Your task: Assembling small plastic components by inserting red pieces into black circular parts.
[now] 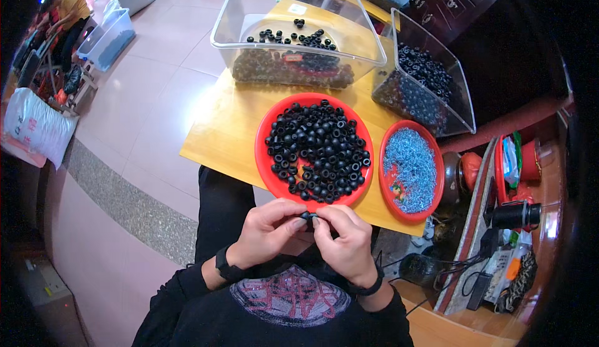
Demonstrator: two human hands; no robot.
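Observation:
Close together at the near table edge, my left hand and my right hand meet fingertip to fingertip. Between the left thumb and forefinger is a small black rounded cap. My right thumb and forefinger pinch right beside it; whatever they hold is too small and covered to make out. Just beyond my hands, a round red plate bears a heap of black hollow caps. To its right, a smaller red dish holds many tiny clear-blue pieces.
Behind the plate on the yellow table stands a clear plastic bin partly filled with black caps. Another clear bin of caps is at the right. Cables and a power strip lie lower right. A person sits far left.

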